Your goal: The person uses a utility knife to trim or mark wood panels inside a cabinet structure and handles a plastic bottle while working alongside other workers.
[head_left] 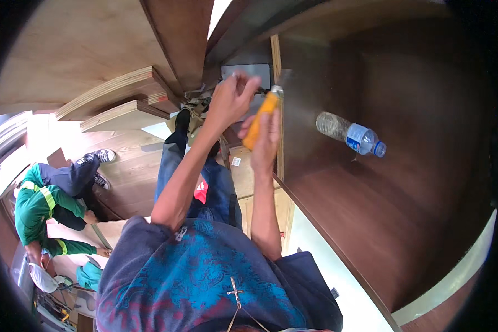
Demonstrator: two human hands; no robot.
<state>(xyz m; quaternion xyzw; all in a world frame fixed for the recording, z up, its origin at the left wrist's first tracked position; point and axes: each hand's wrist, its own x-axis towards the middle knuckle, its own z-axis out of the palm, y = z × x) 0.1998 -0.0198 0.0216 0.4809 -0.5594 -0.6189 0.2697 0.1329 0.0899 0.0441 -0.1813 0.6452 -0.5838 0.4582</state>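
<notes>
My right hand (pixel 264 135) grips an orange cylindrical object (pixel 266 102) with a silver tip, held upright and slightly tilted in front of a plywood edge (pixel 276 47). Up and to its left is my left hand (pixel 235 94), its fingers bent and blurred near the silver tip, apparently apart from it; I cannot tell whether they hold anything. Beyond the hands lies a grey rectangular panel (pixel 246 70).
A dark brown cabinet interior (pixel 404 221) holds a plastic bottle (pixel 348 133) lying on its side. Curved plywood boards (pixel 110 91) stand upper left. At the left, a co-worker in green (pixel 47 205) sits low on the wooden floor (pixel 133 177). A white panel (pixel 326 249) borders the cabinet.
</notes>
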